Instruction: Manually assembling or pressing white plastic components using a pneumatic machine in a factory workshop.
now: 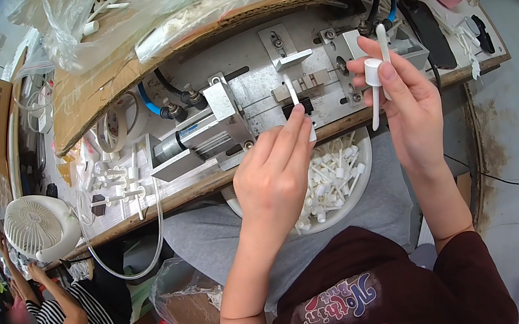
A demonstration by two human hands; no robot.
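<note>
My left hand (275, 173) is over the middle of a metal clamping jig (308, 84), fingers close together. Its fingertips press on a white plastic scoop (290, 87) whose handle lies in the jig; the thumb and the scoop's near end are mostly hidden. Raised to the right of the jig, my right hand (408, 90) pinches a white scoop (372, 73) with a small round cup and its handle pointing down. A second white piece (382, 40), stick-shaped, stands up between the same hand's fingers. Below, a white basin (368, 177) full of similar scoops (329, 184) sits at my lap.
Pneumatic cylinders (193, 139) with blue and black hoses flank the jig. A cardboard sheet (112, 77) with plastic bags overhangs it. A black phone (427, 32) lies at right; a white fan (42, 228) and loose white parts (118, 187) at left. Another person (72, 320) works at far left.
</note>
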